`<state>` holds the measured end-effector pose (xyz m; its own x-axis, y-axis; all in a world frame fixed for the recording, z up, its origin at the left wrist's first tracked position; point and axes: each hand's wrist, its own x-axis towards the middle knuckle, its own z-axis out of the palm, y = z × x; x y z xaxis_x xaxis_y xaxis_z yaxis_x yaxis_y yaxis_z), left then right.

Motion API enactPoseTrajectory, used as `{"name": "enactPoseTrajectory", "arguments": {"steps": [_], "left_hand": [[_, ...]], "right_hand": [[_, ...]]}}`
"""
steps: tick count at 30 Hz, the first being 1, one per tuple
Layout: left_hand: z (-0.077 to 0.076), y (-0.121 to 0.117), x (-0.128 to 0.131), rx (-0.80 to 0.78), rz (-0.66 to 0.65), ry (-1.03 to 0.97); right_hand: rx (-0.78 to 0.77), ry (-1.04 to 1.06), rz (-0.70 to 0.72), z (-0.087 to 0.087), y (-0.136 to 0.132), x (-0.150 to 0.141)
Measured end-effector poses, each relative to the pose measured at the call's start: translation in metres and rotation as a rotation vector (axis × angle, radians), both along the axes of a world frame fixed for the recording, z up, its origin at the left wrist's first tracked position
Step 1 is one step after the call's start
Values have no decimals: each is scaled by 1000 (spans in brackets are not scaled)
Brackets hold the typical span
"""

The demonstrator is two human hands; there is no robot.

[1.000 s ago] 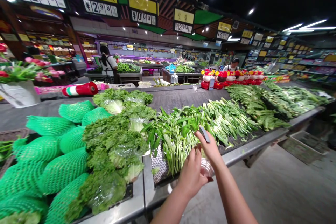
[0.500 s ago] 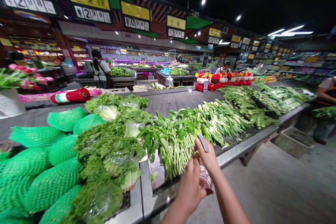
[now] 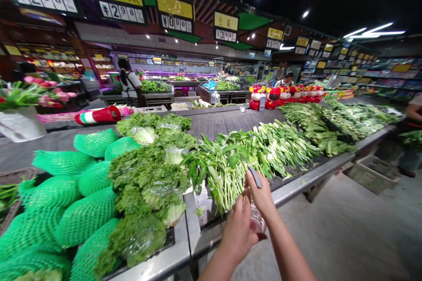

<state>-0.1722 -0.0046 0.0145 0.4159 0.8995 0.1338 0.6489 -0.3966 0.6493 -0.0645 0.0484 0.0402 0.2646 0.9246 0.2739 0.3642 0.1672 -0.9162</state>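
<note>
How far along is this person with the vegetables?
Seemingly partway. Done, by the look of it: lettuce in clear film and produce in green netting. In hand: a clear object, apparently in the left hand, the right hand close by. Perhaps left: the leafy stems, which lie without visible wrapping.

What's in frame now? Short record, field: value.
left hand: beside the right hand, at a clear plastic item; grip unclear
right hand: grey strip along it; hold on the plastic item unclear
nearest produce: long-stemmed greens, just beyond the hands
left of greens: leafy lettuce, some in clear wrap; then green-netted produce
counter: sloped display, metal front edge
behind greens: row of red-and-yellow figurines
floor: crate, right side
overhead: price signs
</note>
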Motion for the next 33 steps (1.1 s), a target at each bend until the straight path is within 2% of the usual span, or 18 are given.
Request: {"name": "enactPoseTrajectory", "arguments": {"steps": [8,18,33], "left_hand": [[2,-3,-29,26,27,-35],[-6,-6,-55,-6,13,-16],[-18,-10,-89,6,-3,-49]], "right_hand": [[42,14,52,4,1,-30],[-10,1,15,-6,-2,-56],[-2,-12,11,-18,-9,-88]]}}
